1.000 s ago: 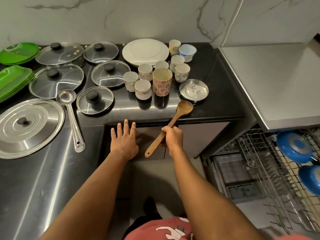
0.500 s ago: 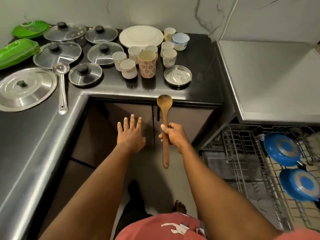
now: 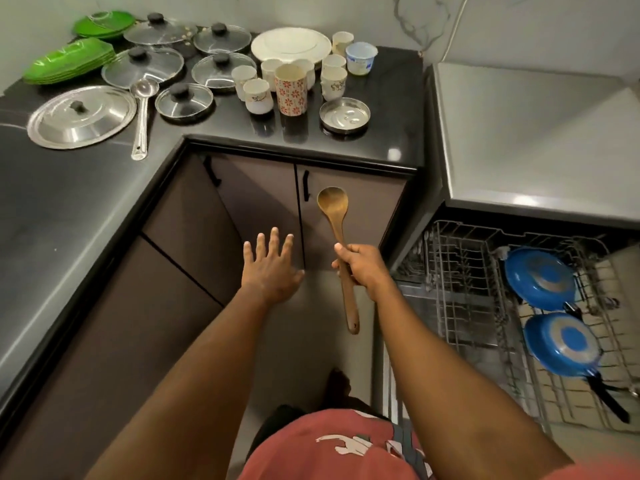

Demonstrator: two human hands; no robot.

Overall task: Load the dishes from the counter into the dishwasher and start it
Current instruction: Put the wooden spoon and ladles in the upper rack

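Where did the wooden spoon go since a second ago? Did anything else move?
The right hand drew the wooden spoon back off the counter edge and down in front of the cabinet door, turning it upright. It kept its grip throughout. The left hand stayed open and empty. The cups and lids on the counter and the blue pans in the rack did not move.

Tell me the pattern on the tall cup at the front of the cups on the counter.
The tall cup is cream with rows of red flowers, seen in the head view.
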